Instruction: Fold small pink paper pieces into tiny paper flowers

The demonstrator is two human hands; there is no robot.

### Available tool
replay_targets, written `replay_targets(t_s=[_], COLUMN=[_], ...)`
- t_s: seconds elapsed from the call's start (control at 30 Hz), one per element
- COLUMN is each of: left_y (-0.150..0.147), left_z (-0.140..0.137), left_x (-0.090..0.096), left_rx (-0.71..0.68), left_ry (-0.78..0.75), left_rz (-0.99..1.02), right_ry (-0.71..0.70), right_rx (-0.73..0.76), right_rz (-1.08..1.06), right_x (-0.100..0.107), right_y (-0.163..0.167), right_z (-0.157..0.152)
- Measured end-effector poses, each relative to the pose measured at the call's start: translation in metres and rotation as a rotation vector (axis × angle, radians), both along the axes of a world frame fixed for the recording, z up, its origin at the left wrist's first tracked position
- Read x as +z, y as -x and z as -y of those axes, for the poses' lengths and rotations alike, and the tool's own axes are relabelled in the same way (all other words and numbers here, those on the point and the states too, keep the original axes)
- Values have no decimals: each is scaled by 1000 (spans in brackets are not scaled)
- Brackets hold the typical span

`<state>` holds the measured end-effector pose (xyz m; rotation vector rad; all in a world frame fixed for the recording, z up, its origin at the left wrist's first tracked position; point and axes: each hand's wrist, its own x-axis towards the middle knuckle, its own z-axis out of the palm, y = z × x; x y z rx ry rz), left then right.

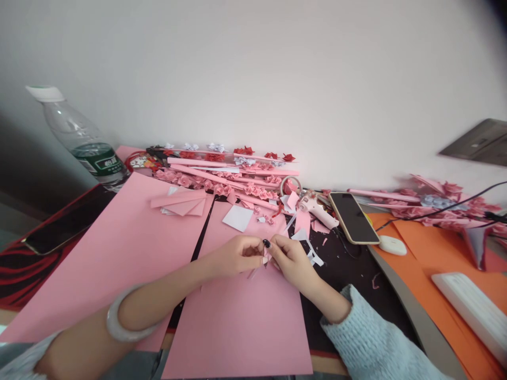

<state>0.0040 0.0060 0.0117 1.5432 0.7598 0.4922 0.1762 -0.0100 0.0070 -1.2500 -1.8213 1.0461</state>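
Note:
My left hand (241, 254) and my right hand (291, 257) meet above a pink paper sheet (245, 327). Their fingertips pinch a small folded piece of pink paper (267, 256) between them, mostly hidden by the fingers. A thin strip hangs below it near my left fingers. Just beyond the hands lies a white paper square (237, 218). Pale paper scraps (312, 253) are beside my right hand, and small rolled pink bits (266, 218) lie behind the fingers.
Paper flower stems (222, 177) are piled along the wall, near a glue gun (319, 211), a tape roll (290, 184) and a phone (352, 217). A water bottle (85, 140) stands left, behind another pink sheet (119, 248). Orange paper (420, 253) and a white keyboard (471, 306) lie right.

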Motion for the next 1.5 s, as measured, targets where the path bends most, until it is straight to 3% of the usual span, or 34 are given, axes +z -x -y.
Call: replay_targets(t_s=[0.33, 0.8, 1.1, 1.5], left_y=[2, 3, 2, 3], left_z=[0, -1, 2, -2], left_x=[6, 6, 11, 8], left_rx=[1, -29, -37, -9], left_ry=[65, 176, 106, 109], left_rz=[-31, 79, -13, 29], right_ry=[0, 129, 128, 195], right_rx=[22, 75, 104, 150], right_rz=[28, -112, -99, -199], right_x=[-3, 0, 2, 3], right_y=[-2, -1, -2, -2], right_z=[-1, 1, 1, -2])
